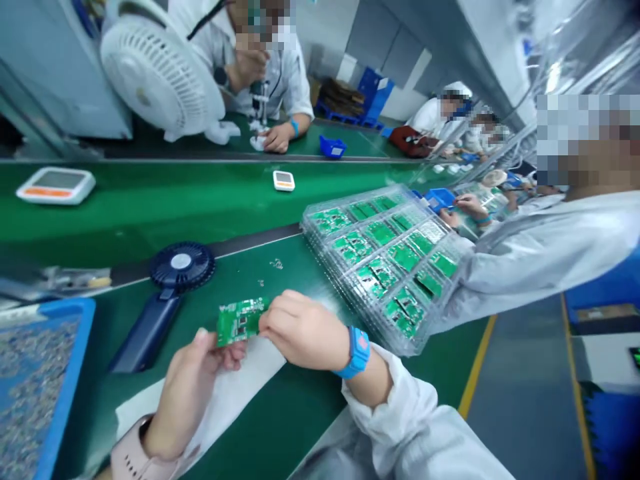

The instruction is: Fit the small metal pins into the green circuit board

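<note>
A green circuit board [241,321] is held up above the bench, tilted, with its dark and silvery parts facing me. My left hand [195,367] grips its lower left side between thumb and fingers. At the board's right edge, the fingers of my right hand [305,330] are pinched together against it; whether a small part is also between them is hidden. A blue wristband [359,353] is on my right wrist, a pink watch strap [145,450] on my left. White paper [250,387] lies under my hands.
Stacked clear trays [345,283] of several boards stand at right. A blue bin [75,373] of small parts is at left, near a dark handheld fan [150,327]. Small bits [277,264] lie beyond my hands. A co-worker's sleeve [540,247] is close at right; others work opposite.
</note>
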`<state>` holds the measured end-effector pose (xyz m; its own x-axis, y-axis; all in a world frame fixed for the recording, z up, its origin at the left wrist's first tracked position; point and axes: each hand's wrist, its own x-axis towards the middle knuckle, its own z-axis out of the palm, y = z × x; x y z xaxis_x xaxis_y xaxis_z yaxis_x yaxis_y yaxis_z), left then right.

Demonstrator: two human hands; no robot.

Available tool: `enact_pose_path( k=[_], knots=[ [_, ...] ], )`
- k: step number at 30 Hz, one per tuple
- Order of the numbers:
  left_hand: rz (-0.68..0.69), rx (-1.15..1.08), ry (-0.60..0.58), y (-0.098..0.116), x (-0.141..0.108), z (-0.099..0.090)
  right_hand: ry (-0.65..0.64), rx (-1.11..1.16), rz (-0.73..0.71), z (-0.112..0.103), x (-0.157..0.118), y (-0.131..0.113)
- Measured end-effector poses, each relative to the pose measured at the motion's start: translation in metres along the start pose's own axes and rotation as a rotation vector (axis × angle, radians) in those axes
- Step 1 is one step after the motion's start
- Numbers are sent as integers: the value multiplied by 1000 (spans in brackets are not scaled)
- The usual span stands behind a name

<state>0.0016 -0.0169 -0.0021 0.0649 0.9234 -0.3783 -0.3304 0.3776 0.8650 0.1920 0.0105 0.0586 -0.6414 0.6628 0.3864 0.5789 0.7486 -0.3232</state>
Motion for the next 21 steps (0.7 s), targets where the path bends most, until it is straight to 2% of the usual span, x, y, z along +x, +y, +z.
enact_pose_path(
  k=[3,6,10,12,16,18,21],
  knots=[
    [28,68,-46,3,0,-1,36,-23,148,-37,-28,-18],
    [19,99,-29,7,0,0,106,-45,329,-85,-70,-19],
    [-32,90,34,10,0,2,212,-260,713,-146,-131,8],
    [-47,89,46,10,1,3,185,-348,886,-168,-157,28],
    [-56,85,50,10,1,3,17,-338,1117,-189,-186,61],
    [-67,81,57,9,1,2,-47,-323,1168,-192,-189,72],
    [-84,77,75,7,2,0,-147,-348,1169,-191,-187,82]
  ],
)
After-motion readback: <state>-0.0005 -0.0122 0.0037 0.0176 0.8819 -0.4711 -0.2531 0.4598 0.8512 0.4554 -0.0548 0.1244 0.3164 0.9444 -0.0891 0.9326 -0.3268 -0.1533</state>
